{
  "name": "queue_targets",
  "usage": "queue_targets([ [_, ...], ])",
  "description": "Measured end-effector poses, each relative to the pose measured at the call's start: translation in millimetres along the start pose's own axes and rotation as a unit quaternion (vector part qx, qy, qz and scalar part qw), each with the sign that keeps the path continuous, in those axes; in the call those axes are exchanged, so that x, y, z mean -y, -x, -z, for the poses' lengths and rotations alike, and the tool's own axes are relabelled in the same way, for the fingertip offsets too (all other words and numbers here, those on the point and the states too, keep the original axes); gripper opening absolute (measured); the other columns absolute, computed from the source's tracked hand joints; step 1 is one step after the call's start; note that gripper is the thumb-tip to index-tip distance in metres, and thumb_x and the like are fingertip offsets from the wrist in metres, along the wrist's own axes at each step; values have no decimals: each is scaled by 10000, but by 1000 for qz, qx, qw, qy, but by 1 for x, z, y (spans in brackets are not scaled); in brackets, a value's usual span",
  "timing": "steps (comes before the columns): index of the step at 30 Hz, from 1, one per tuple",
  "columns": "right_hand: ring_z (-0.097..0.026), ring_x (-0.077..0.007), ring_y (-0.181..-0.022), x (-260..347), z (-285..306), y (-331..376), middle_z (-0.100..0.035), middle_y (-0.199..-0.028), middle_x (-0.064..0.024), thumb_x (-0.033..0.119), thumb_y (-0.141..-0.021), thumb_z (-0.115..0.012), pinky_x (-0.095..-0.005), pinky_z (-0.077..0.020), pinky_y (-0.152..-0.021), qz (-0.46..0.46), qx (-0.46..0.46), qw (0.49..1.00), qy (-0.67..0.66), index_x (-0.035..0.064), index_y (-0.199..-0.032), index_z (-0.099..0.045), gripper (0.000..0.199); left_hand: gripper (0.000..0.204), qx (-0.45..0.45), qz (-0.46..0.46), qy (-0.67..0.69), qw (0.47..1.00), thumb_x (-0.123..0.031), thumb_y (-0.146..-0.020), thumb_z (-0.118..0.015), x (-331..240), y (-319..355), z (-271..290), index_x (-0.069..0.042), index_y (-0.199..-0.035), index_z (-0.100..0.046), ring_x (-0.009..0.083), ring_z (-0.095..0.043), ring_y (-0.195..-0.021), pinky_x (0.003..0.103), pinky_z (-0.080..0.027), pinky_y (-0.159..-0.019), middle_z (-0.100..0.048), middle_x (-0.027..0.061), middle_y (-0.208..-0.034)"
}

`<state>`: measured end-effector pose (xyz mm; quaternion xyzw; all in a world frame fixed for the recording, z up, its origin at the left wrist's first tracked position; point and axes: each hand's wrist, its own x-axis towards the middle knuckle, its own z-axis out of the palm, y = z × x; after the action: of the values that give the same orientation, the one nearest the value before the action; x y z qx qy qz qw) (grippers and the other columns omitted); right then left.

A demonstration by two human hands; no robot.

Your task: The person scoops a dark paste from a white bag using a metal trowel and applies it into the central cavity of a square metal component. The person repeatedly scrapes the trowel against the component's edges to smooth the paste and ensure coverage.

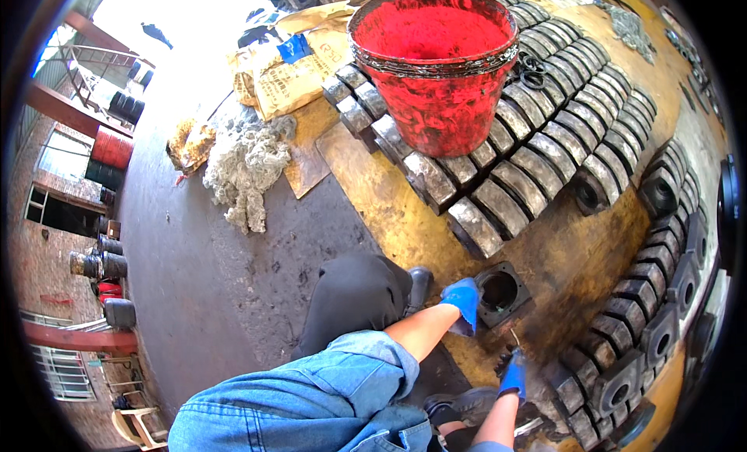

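My left hand, in a blue glove, is closed at the left edge of a dark square metal block with a round bore. Part of its fingers is hidden against the block, which rests on the stained yellow-brown board. Lower and to the right, my right hand wears a blue glove with blackened fingers. It is closed around a thin, light-coloured, stick-like tool, whose tip points toward the block. The lower part of the tool is lost in the fingers.
A red bucket, smeared dark, stands on rows of curved metal castings. More square blocks with bores line the right side. Grey waste fibre and paper sacks lie at the far left on the dark floor.
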<state>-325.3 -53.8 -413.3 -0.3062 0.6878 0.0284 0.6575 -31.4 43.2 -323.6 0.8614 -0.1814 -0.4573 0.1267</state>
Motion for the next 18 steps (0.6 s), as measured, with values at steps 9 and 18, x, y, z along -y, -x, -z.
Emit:
queue_targets([
  [9,-465,-170,-448,20,-41,23,-551,-629,-45,378,-891,-470,-333,-379,-406,52,29,998,11,146,-1063,-567,305,351,-3,26,41,999,-350,-827,-615,7,-9,-1,-84,-1048,-669,344,-603,-1045,442,-500,-836,-633,160,-1111],
  [18,-491,-177,-467,15,-54,10,-565,-658,-73,390,-915,-443,-331,-396,-419,63,39,996,57,90,-1029,-565,343,346,28,-41,-83,995,-351,-829,-605,4,-2,4,-78,-1029,-675,329,-614,-1025,431,-519,-815,-638,166,-1095],
])
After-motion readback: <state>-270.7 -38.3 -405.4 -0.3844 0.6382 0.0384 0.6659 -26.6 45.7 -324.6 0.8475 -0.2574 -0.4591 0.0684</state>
